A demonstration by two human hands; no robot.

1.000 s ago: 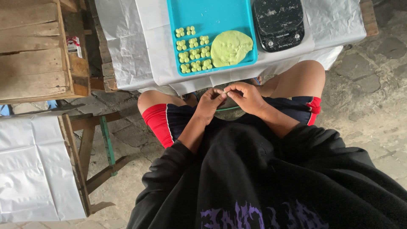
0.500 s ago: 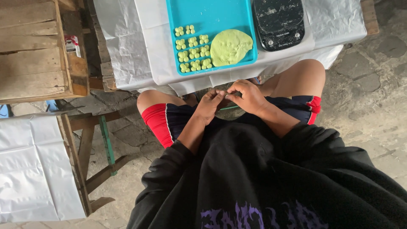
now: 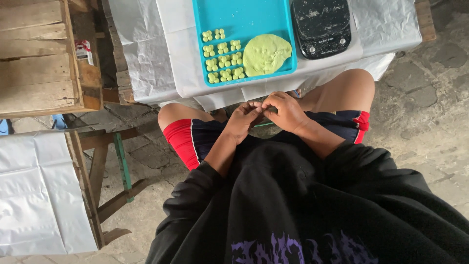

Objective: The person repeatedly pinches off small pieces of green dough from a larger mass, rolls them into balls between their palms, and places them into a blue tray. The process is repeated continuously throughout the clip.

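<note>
My left hand [image 3: 243, 120] and my right hand [image 3: 286, 111] meet over my lap, fingertips pressed together below the table edge. The fingers are curled and hide whatever lies between them. On the table ahead lies a teal tray [image 3: 244, 14]. It holds a flattened pale green dough disc [image 3: 266, 54] and, to its left, several small flower-shaped green dough pieces [image 3: 223, 61] in rows. Both hands are apart from the tray, a short way below it.
A black kitchen scale [image 3: 321, 24] sits right of the tray on the white-covered table [image 3: 166, 58]. A wooden crate [image 3: 39, 58] stands at the left. Below it is a white-sheeted wooden bench [image 3: 39, 195] with a green leg [image 3: 122, 166]. The floor is stone.
Both hands stay joined over the lap; only the fingers shift slightly. The tray and scale have not moved.
</note>
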